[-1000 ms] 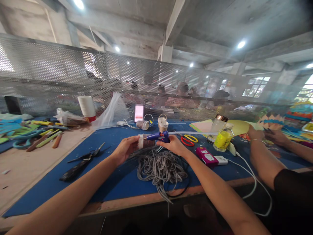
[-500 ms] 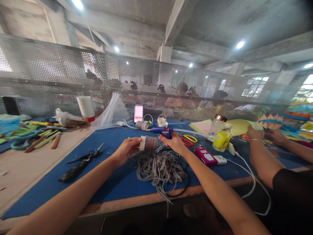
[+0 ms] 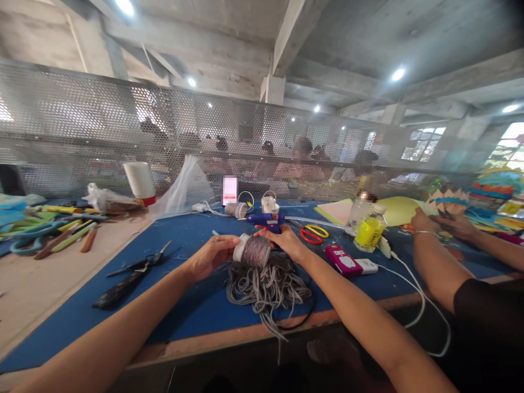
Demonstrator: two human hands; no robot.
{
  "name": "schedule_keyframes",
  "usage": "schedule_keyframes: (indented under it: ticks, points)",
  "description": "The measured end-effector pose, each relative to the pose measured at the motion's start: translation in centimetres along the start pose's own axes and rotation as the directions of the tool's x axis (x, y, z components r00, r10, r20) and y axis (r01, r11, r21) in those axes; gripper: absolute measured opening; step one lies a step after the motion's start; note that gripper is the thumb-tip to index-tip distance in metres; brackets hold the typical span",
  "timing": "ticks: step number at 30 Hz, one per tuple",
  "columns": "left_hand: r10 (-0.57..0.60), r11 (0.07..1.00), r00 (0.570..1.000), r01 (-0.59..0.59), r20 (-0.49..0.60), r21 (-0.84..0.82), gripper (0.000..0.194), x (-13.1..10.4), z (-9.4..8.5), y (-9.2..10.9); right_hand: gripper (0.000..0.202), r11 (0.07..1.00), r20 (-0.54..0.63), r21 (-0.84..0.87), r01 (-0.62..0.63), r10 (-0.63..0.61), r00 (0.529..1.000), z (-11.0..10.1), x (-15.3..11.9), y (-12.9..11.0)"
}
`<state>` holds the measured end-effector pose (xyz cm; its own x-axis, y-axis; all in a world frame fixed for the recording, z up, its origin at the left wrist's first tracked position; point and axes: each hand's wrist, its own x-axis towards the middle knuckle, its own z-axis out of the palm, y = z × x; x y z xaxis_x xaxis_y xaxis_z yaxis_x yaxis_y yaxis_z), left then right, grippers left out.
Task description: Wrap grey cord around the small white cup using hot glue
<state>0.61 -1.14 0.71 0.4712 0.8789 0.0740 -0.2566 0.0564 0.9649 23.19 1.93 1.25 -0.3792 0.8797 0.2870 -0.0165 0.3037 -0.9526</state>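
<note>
My left hand (image 3: 213, 254) is closed on the white rim of a paper cup (image 3: 254, 250) wrapped in grey cord, tilted on its side. My right hand (image 3: 287, 241) grips a blue glue gun (image 3: 266, 219), its nozzle pointing left, above and behind the cup. Fingers of that hand reach to the cord on the cup's upper side; whether they press on it I cannot tell. Below the cup lies a loose heap of grey cord (image 3: 266, 289) on the blue mat (image 3: 176, 311).
Black scissors (image 3: 135, 273) lie left, red-yellow scissors (image 3: 314, 233) right. A magenta power bank (image 3: 343, 260) with a white cable (image 3: 409, 289) and a yellow bottle (image 3: 369, 232) stand nearby. Behind are a phone (image 3: 230, 190) and small cord-wrapped cup (image 3: 236, 210). A co-worker's hands (image 3: 426, 221) are at right.
The cup has turned and come slightly nearer and lower. My right hand's fingers have moved from beside the glue gun handle onto or close to the cup's cord; the gun shifted slightly left.
</note>
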Motion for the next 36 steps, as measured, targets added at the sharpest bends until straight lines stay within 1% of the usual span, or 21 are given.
schedule_keyframes:
  ticks: [2, 5, 11, 15, 18, 20, 24, 27, 31, 36]
  points:
    - [-0.001, 1.000, 1.000, 0.001, 0.004, -0.002, 0.020, 0.0, 0.1, 0.0, 0.042, 0.999, 0.018, 0.030, -0.030, 0.030, 0.999, 0.1, 0.0, 0.1]
    - [-0.012, 1.000, 1.000, 0.012, 0.000, -0.005, 0.019, 0.0, 0.1, 0.1, 0.045, 0.998, 0.030, 0.040, -0.039, 0.038, 0.999, 0.2, 0.0, 0.3]
    - [-0.031, 1.000, 1.000, 0.031, 0.002, -0.005, 0.018, 0.2, 0.0, -0.2, 0.039, 1.000, -0.034, -0.008, 0.003, -0.004, 0.999, 0.4, 0.1, 0.5]
    - [-0.039, 0.999, 0.999, 0.039, -0.012, -0.017, 0.016, 0.3, -0.3, -0.3, 0.033, 0.999, -0.040, -0.010, 0.043, -0.044, 0.998, 0.1, 0.0, 0.2]
    - [-0.049, 0.999, 0.997, 0.048, -0.054, -0.016, 0.019, 0.5, -0.7, -0.4, 0.030, 0.996, -0.045, 0.024, 0.086, -0.085, 0.995, -0.2, 0.0, -0.1]
    - [-0.034, 0.999, 0.995, 0.031, -0.097, -0.024, 0.022, 0.7, -1.0, -0.5, 0.031, 0.994, -0.045, 0.040, 0.105, -0.103, 0.994, -0.4, 0.0, -0.3]
    - [0.027, 0.998, 0.986, -0.036, -0.167, -0.050, 0.023, 1.1, -1.6, -0.7, 0.032, 0.996, -0.014, 0.024, 0.082, -0.082, 0.997, -0.4, -0.2, -0.6]
    - [0.053, 0.995, 0.979, -0.067, -0.199, -0.067, 0.024, 1.2, -1.8, -0.7, 0.032, 0.998, -0.015, -0.007, 0.063, -0.063, 0.998, -0.2, -0.2, -0.6]
    - [0.085, 0.992, 0.962, -0.106, -0.258, -0.068, 0.025, 1.3, -2.0, -0.6, 0.035, 0.994, -0.074, -0.070, 0.084, -0.089, 0.993, -0.2, -0.1, -0.4]
    - [0.132, 0.984, 0.934, -0.164, -0.332, -0.069, 0.027, 1.6, -2.4, -0.6, 0.036, 0.976, -0.034, -0.202, 0.086, -0.095, 0.995, -0.5, -0.1, -0.1]
